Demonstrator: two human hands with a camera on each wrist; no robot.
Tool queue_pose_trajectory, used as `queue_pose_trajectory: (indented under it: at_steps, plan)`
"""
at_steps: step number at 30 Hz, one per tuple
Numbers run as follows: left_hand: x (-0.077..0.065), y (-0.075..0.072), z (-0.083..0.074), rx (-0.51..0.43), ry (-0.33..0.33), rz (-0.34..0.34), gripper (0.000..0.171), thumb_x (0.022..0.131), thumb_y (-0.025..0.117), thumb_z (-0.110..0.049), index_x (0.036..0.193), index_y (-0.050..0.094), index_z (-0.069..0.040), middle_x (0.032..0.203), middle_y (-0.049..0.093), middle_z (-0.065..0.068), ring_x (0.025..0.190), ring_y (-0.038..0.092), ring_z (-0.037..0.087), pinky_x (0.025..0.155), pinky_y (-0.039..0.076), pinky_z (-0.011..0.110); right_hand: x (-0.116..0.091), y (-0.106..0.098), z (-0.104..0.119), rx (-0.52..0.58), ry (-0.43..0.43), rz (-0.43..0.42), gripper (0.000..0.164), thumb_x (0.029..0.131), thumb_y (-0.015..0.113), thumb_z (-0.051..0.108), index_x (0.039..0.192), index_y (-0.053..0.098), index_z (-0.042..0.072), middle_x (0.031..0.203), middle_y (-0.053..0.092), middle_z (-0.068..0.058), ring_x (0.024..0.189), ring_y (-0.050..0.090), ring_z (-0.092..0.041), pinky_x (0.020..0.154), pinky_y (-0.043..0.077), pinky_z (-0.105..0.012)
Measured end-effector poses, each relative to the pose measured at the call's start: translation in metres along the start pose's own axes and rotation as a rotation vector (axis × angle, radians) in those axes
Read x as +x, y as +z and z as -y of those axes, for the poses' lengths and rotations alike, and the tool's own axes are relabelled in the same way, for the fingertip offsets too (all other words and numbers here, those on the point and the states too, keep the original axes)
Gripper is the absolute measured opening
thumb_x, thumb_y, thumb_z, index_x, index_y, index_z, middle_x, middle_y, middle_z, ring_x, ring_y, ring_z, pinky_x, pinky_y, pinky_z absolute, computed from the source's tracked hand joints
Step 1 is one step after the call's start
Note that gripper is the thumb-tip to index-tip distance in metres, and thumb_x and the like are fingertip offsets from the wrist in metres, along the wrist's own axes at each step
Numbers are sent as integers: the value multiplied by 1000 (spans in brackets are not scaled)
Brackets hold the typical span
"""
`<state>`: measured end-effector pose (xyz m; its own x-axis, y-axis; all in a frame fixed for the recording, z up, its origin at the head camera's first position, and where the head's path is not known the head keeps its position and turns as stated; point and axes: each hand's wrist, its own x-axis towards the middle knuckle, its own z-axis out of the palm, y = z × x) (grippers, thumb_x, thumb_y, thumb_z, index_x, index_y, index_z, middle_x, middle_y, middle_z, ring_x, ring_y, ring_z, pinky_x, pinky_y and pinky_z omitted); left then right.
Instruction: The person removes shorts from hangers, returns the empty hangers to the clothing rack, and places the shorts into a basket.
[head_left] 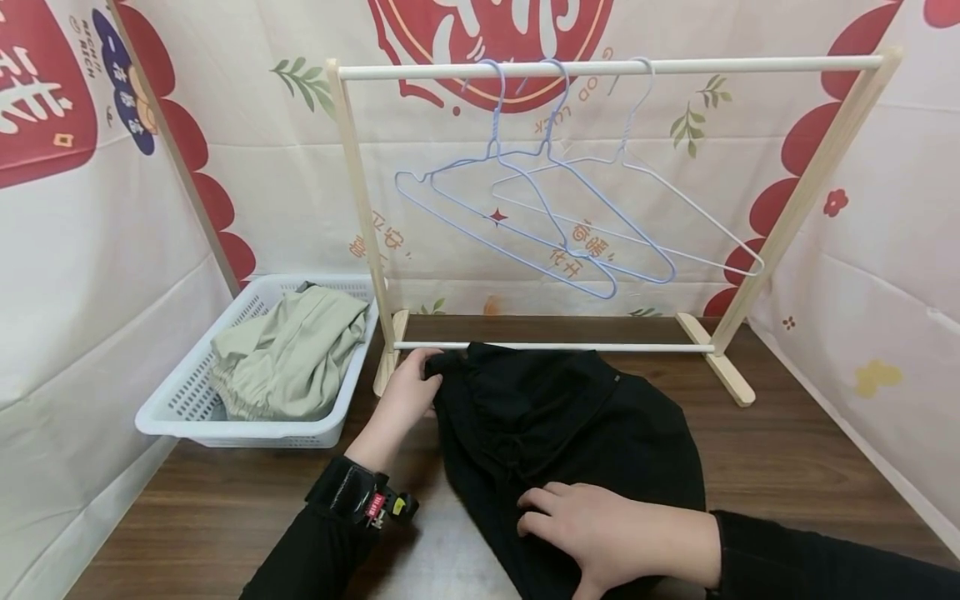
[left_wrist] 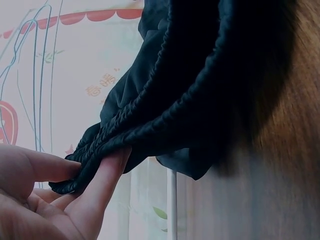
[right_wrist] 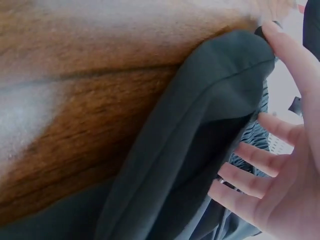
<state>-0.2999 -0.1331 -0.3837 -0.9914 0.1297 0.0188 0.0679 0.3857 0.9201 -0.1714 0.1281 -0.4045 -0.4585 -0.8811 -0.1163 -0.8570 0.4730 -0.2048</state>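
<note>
Black pants (head_left: 630,425) with a gathered elastic waistband (left_wrist: 145,95) lie on the wooden table, their waist end toward the rack. My left hand (head_left: 408,387) pinches one corner of the waistband between thumb and fingers, lifting it a little, as the left wrist view shows. Over the lower part of the pants, my right hand (head_left: 592,529) has its fingers spread and fairly straight. In the right wrist view its fingertips (right_wrist: 227,172) are at the cloth without curling round it. The lower end of the pants runs out of the head view.
A wooden rack (head_left: 600,70) stands behind the pants. Two blue hangers (head_left: 562,167) and a paler hanger (head_left: 697,196) hang from its bar. At the left, a white basket (head_left: 168,417) holds a folded light green garment (head_left: 292,354). Printed cloth walls (head_left: 862,275) surround the table.
</note>
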Motion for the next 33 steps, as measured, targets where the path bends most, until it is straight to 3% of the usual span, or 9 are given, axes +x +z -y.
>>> queue_pose_trajectory:
  at_steps: [4, 9, 11, 15, 19, 24, 29, 33]
  plan:
    - [-2, 0, -2, 22, 20, -5, 38, 97, 55, -7, 134, 54, -13, 129, 57, 17, 74, 64, 24, 56, 56, 38, 0, 1, 1, -1, -4, -15, 52, 83, 61, 68, 114, 53, 28, 139, 45, -3, 113, 51, -11, 83, 49, -29]
    - [-5, 0, -7, 41, 48, -8, 37, 98, 55, -9, 135, 54, -15, 122, 62, 13, 71, 60, 23, 53, 50, 32, 1, 1, 3, -36, -74, -72, 17, 91, 66, 43, 99, 62, 29, 136, 48, -2, 108, 55, -8, 80, 48, -22]
    - [-7, 1, -10, 43, 58, -4, 38, 98, 55, -9, 136, 53, -14, 122, 62, 13, 78, 61, 24, 54, 50, 31, 2, 1, 4, -53, -101, -108, 9, 93, 65, 35, 97, 65, 27, 133, 50, -1, 104, 57, -7, 79, 48, -19]
    - [-10, 2, -15, 45, 88, 24, 42, 98, 56, -9, 140, 50, -12, 129, 59, 15, 99, 62, 26, 62, 51, 32, 4, -5, 3, -124, -111, -184, 6, 96, 61, 28, 95, 66, 24, 126, 54, 2, 95, 58, -3, 76, 48, -18]
    - [-13, 4, -20, 39, 111, 48, 43, 98, 57, -11, 140, 49, -10, 131, 58, 17, 112, 60, 29, 74, 53, 37, 6, -18, -1, -195, -46, -267, 8, 96, 60, 27, 98, 66, 21, 122, 56, 3, 96, 59, -6, 79, 51, -26]
    - [-17, 6, -26, 19, 152, 77, 41, 97, 60, -13, 137, 53, -8, 127, 60, 16, 116, 57, 30, 89, 49, 44, 8, -41, -12, -220, 54, -413, 12, 94, 64, 24, 105, 67, 19, 116, 60, 4, 98, 59, -10, 82, 51, -32]
    - [-23, 8, -32, 9, 218, 137, 39, 98, 59, -13, 137, 54, -10, 125, 61, 14, 113, 58, 29, 90, 48, 46, 12, -63, -21, -221, 87, -570, 13, 92, 68, 19, 104, 67, 16, 106, 60, 6, 92, 59, -9, 78, 52, -31]
    - [-27, 10, -38, 3, 261, 189, 37, 99, 57, -14, 136, 55, -14, 127, 59, 12, 112, 58, 28, 90, 48, 47, 17, -79, -23, -229, 133, -635, 14, 91, 70, 19, 104, 68, 14, 100, 60, 6, 87, 58, -9, 73, 51, -30]
